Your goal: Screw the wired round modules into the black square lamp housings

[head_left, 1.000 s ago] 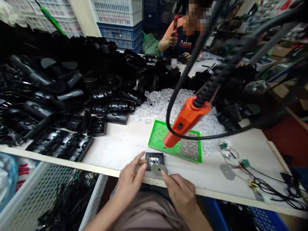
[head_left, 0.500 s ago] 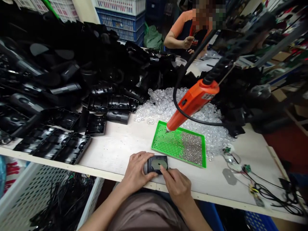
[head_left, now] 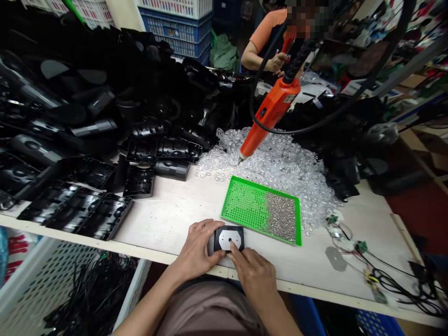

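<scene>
At the table's front edge, my left hand grips the left side of a small black housing, fingers over its top and thumb below. A pale plate with a dark centre hole and small holes lies on the housing. The index finger of my right hand touches the plate just below its centre, while the other fingers are curled; whether they hold anything is hidden. Just beyond stands a green perforated tray with many small metal screws in its right part. An orange electric screwdriver hangs above the clear plastic pieces.
Black plastic shells cover the table's left and back. Wires and small circuit boards lie at the right. A white crate of black cables stands below the left edge. Across the table a person's hand holds a red tool.
The orange screwdriver has swung up and back, away from the green tray. The plate looks brighter now, and my right index finger has shifted slightly left and down on it.
</scene>
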`<control>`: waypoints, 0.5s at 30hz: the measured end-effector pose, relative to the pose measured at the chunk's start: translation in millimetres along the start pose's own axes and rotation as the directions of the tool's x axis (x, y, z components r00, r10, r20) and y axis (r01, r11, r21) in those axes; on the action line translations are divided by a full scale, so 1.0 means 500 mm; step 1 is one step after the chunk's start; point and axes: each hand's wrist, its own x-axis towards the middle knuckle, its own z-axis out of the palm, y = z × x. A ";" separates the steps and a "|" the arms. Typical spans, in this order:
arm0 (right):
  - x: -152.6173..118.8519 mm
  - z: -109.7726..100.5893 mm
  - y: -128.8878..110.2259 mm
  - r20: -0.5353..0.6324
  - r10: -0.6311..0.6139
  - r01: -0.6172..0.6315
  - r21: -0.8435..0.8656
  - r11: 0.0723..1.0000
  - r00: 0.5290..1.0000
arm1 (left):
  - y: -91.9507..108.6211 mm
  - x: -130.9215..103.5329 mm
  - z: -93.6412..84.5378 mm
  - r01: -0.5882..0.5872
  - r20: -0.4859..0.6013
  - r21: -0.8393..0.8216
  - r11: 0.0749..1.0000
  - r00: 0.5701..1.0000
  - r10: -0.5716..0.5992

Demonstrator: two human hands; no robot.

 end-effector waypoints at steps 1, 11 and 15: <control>0.001 0.000 -0.003 0.004 0.009 -0.009 -0.010 1.000 1.000 | -0.001 0.000 0.001 0.002 0.003 -0.005 1.000 1.000 -0.002; 0.000 0.002 -0.011 -0.024 0.063 -0.064 -0.013 0.998 0.998 | 0.000 0.015 0.045 0.180 -0.109 0.010 0.984 0.978 -0.177; -0.005 0.015 -0.023 -0.036 0.081 -0.082 -0.028 0.996 0.996 | 0.009 0.021 0.041 0.206 -0.110 0.017 0.978 0.973 -0.203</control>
